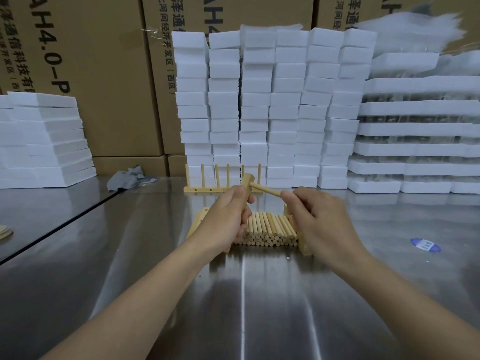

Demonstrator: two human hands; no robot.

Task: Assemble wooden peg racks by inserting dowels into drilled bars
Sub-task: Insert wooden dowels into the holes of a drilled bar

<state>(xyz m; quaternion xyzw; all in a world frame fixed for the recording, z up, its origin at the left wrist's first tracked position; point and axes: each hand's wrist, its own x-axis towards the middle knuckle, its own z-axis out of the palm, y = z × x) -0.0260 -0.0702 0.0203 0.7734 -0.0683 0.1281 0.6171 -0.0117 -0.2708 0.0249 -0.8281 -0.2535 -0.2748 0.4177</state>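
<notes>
My left hand [225,216] grips a short drilled wooden bar [248,181], held upright above the table. A dowel [265,190] sticks out of the bar's side toward the right, and my right hand [315,216] pinches its free end. Below my hands lies a pile of loose dowels [267,229], flanked by wooden bars [201,216] on the left and right [304,245]. Behind the pile stands an assembled peg rack [220,189] with several upright pegs.
The work surface is a shiny steel table [241,294]. Stacks of white foam blocks [272,105] stand at the back, more foam [44,141] at the left, foam trays [420,131] at the right. A grey rag [124,178] lies back left. A blue sticker [425,245] sits at the right.
</notes>
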